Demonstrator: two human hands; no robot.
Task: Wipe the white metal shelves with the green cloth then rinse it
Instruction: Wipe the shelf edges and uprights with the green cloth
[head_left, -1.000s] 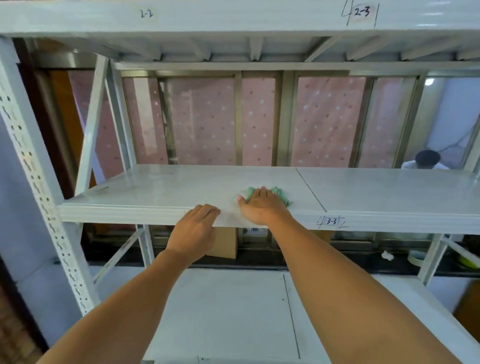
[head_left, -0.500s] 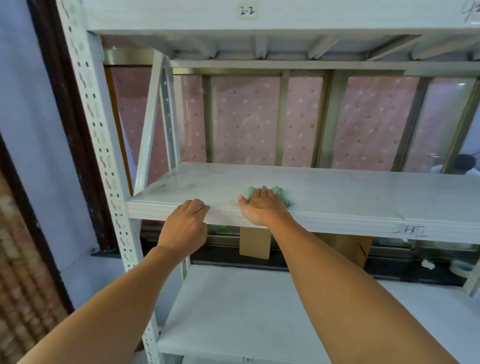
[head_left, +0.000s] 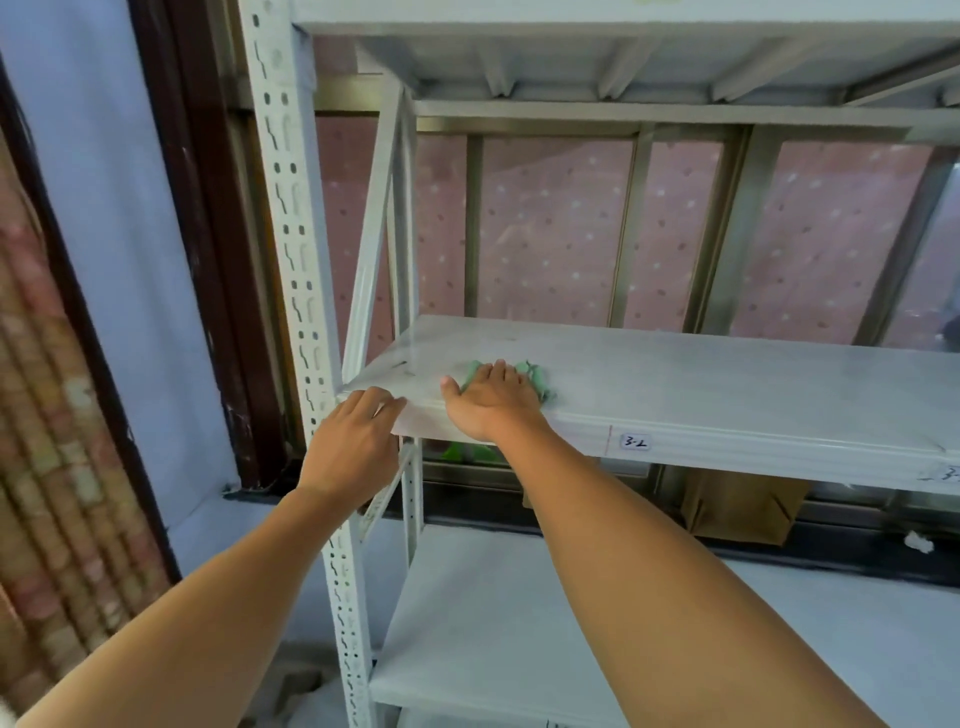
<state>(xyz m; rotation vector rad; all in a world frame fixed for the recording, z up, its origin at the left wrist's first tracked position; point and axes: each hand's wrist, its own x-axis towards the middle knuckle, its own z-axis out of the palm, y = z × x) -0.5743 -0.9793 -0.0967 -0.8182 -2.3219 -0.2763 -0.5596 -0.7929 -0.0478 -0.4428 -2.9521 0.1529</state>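
Observation:
The green cloth (head_left: 537, 382) lies crumpled on the middle white metal shelf (head_left: 727, 384), close to its left end and front edge. My right hand (head_left: 491, 402) presses flat on top of the cloth, so only its far and right edges show. My left hand (head_left: 356, 441) rests with curled fingers on the shelf's front left corner, beside the perforated upright post (head_left: 296, 270). A lower shelf (head_left: 493, 623) and an upper shelf (head_left: 623, 47) of the same rack are in view.
A diagonal brace (head_left: 371, 244) crosses the rack's left side. Behind the rack is a window frame with pink dotted covering (head_left: 550, 234). A brown cardboard box (head_left: 743, 506) stands behind the lower shelf. A dark door frame (head_left: 202, 249) and a brick-pattern wall (head_left: 47, 441) are at left.
Both hands and the cloth have moved left along the middle shelf toward its left end. My left hand now sits at the corner by the upright post.

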